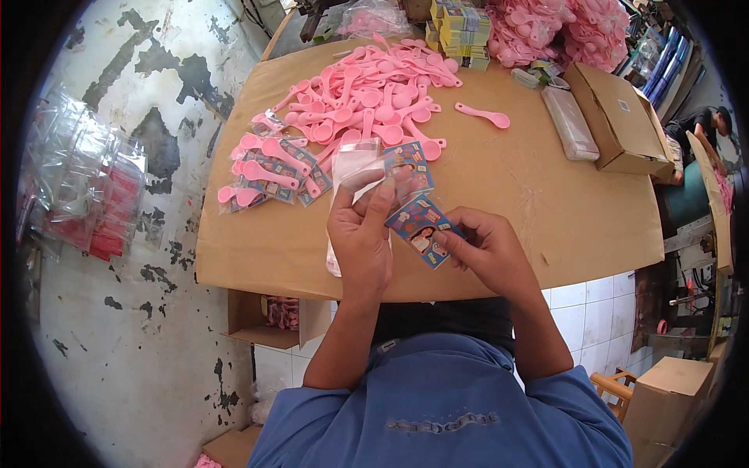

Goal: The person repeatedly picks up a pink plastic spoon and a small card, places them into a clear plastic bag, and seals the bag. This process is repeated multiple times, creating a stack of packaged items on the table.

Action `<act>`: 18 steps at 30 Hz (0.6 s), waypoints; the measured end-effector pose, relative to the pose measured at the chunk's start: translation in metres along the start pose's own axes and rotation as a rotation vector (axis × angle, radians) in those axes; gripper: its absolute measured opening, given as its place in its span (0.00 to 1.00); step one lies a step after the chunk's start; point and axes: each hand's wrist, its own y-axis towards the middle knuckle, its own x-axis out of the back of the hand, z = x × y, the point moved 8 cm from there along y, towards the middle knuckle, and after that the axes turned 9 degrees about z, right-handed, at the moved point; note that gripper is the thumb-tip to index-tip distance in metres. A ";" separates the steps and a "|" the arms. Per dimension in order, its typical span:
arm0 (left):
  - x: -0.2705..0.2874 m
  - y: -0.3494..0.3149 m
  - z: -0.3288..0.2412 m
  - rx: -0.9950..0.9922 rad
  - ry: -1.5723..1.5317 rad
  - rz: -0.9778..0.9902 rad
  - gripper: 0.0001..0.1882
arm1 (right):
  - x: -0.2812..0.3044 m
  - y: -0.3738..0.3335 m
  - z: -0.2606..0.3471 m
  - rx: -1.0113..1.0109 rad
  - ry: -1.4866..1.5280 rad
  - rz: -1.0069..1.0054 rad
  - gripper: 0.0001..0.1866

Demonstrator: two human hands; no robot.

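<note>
My left hand pinches a small clear plastic bag between thumb and fingers. In my right hand is a blue printed card, its near end gripped under the thumb and its far corner close to the bag. Whether the card's tip is inside the bag I cannot tell. Beneath my left hand lies a stack of clear bags. Another blue card shows just beyond the bag. A heap of pink measuring spoons covers the far side of the table, and bagged spoons with cards lie to the left.
One loose pink spoon lies apart on the brown table. Farther right stand a clear-wrapped pack and a cardboard box. Bundled yellow cards and bags of pink spoons sit at the back. A person works far right.
</note>
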 end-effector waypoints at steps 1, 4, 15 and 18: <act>-0.002 0.000 0.002 0.027 0.024 0.026 0.12 | 0.003 0.001 0.000 -0.034 -0.001 0.019 0.10; -0.003 -0.001 0.007 0.030 0.037 0.040 0.12 | 0.008 0.002 0.000 0.003 0.101 -0.014 0.10; -0.019 -0.009 0.025 0.032 0.061 0.056 0.17 | 0.007 0.016 -0.003 0.290 0.349 -0.298 0.08; -0.019 -0.008 0.025 0.052 0.088 0.063 0.20 | -0.002 0.021 -0.008 0.225 0.318 -0.224 0.08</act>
